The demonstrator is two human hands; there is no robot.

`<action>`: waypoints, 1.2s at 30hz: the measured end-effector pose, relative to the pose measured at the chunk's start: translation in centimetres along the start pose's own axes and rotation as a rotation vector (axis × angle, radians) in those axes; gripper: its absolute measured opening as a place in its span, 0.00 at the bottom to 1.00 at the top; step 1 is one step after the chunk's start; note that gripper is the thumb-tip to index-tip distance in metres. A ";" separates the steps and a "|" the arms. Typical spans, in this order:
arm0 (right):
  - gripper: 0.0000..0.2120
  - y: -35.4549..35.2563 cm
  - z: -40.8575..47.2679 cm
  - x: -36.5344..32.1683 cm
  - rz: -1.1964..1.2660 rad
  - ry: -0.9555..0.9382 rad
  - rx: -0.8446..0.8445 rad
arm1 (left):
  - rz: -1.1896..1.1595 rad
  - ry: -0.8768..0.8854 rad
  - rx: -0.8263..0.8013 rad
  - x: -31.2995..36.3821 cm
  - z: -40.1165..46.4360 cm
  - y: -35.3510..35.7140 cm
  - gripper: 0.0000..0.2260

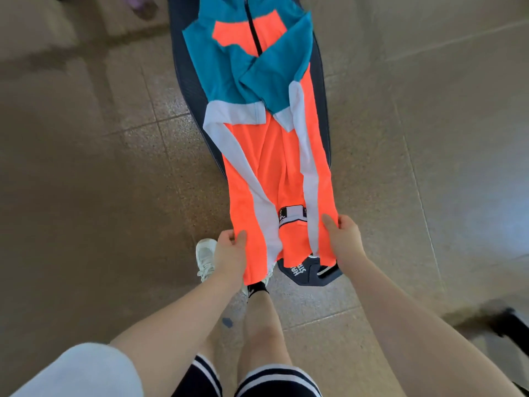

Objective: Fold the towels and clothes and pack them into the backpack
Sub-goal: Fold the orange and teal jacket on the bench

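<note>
An orange, teal and white zip jacket (266,156) lies stretched lengthwise over a dark navy garment (323,133), whose printed edge shows below the orange hem. The teal sleeves are folded across the chest. My left hand (230,253) pinches the jacket's near left corner. My right hand (342,236) grips the near right edge of the hem. Both hands hold the near end lifted above the floor. No backpack is in view.
The clothes lie on a speckled tiled floor (400,167). My legs, a white shoe (205,259) and a black sock stand just under the jacket's near end. A dark object (509,325) sits at the right edge. Blurred pale shapes are at the top left.
</note>
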State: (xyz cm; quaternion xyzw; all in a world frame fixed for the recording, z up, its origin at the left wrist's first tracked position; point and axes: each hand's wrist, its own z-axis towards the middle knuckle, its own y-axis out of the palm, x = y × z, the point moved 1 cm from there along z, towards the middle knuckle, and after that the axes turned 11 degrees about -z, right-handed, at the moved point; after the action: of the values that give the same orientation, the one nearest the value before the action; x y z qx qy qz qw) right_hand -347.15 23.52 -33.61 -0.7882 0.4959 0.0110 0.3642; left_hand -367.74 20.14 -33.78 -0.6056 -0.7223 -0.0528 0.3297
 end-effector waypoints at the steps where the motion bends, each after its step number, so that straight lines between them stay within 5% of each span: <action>1: 0.07 -0.5 -0.8 -0.5 0.039 0.012 -0.047 | -0.013 0.003 -0.002 0.9 -0.7 -0.3 0.06; 3: 0.05 -1.7 -2.1 -1.4 0.069 -0.001 -0.155 | -0.085 -0.015 -0.012 2.3 -1.7 -1.0 0.09; 8: 0.24 -4.4 -4.0 -2.5 0.099 0.024 -0.346 | -0.209 -0.073 -0.208 5.7 -4.0 -2.3 0.21; 16: 0.09 -7.9 -2.7 -11.2 -0.026 -0.151 -0.152 | -0.075 -0.051 -0.238 12.8 -2.6 -3.5 0.03; 19: 0.08 -7.6 0.2 -15.6 -0.056 -0.190 -0.160 | -0.102 -0.055 -0.259 16.7 0.8 -3.4 0.08; 27: 0.03 -5.8 10.9 -27.0 0.193 -0.093 -0.164 | -0.283 -0.202 -0.203 27.7 13.8 -2.5 0.02; 33: 0.11 -4.3 20.0 -33.7 0.411 -0.013 -0.052 | -0.568 -0.256 -0.172 34.3 23.0 -0.4 0.06; 36: 0.16 -3.1 23.5 -34.0 0.420 0.072 -0.025 | -0.280 -0.165 -0.213 34.6 25.5 0.1 0.18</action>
State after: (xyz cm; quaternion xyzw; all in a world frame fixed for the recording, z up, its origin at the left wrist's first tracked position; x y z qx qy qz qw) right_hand -353.92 64.29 -36.25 -0.6720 0.6617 0.0649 0.3261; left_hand -379.90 61.32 -34.96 -0.5329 -0.8145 -0.1245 0.1927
